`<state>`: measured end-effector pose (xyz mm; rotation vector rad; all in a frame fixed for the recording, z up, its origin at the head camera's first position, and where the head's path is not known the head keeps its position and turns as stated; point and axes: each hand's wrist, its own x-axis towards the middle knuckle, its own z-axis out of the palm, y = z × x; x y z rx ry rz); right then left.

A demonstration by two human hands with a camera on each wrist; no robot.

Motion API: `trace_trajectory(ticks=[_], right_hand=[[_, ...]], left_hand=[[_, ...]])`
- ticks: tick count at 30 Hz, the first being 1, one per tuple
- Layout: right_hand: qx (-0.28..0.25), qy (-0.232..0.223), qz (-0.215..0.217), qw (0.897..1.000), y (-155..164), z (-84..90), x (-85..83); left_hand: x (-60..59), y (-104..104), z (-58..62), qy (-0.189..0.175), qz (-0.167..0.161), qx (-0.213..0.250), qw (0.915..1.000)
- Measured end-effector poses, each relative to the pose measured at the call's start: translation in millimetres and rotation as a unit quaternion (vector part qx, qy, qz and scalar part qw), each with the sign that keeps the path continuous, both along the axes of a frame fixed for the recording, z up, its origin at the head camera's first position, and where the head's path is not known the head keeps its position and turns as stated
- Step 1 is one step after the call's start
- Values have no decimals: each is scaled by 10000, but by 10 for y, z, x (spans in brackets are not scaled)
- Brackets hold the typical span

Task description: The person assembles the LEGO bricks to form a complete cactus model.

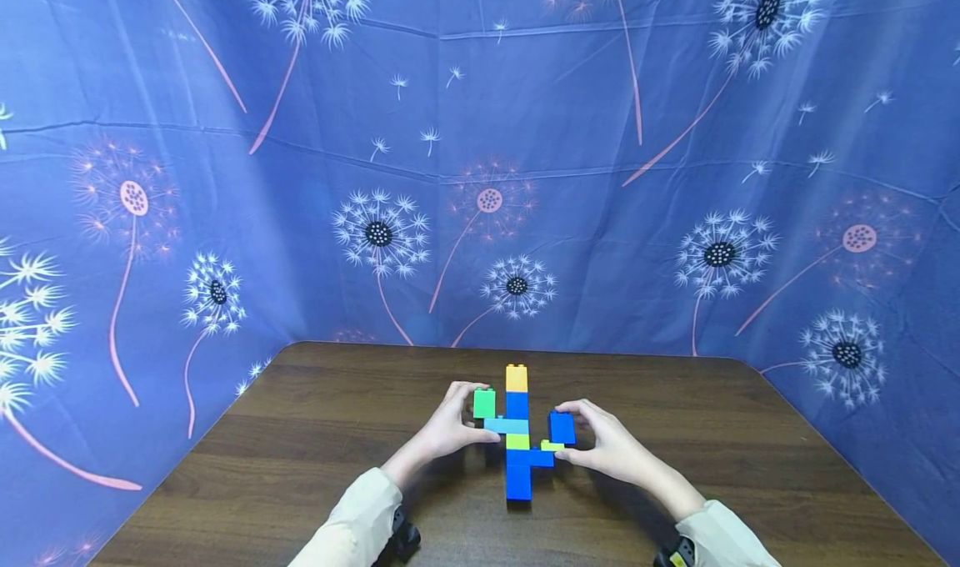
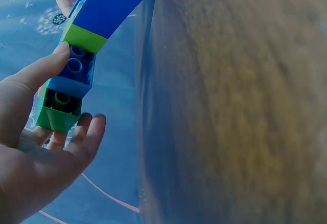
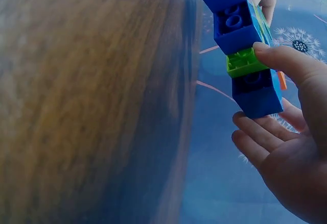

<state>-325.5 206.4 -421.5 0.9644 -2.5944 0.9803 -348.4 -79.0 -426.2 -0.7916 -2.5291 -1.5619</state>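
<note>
A tall figure of toy building bricks (image 1: 517,471) stands upright on the table between both hands, with an orange brick (image 1: 516,378) at its top. Its left branch is a light blue brick (image 1: 504,426) bearing a green brick (image 1: 484,403). My left hand (image 1: 450,423) grips this branch, thumb at the light blue brick and fingers around the green one. On the opposite side, my right hand (image 1: 611,444) holds the right branch between thumb and fingers, near the small lime brick (image 1: 552,446) and the upper blue brick (image 1: 561,428). Hollow undersides of the branch bricks show in both wrist views.
The figure stands on a dark brown wooden table (image 1: 322,434). Behind it and at both sides hangs a blue cloth (image 1: 600,242) printed with dandelions. Dark straps with devices (image 1: 405,535) sit on both wrists, below pale sleeves (image 1: 352,517).
</note>
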Motion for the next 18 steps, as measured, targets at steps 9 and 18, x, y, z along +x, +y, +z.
trace_trajectory(ticks=[9,18], right_hand=[[170,-517,61,9985,31,-25,-15],[395,-895,168,9951,56,-52,-73]], left_hand=[[-15,-3,-35,-105,-20,-161,9998],[15,-27,-15,-431,119,-1007,9939]])
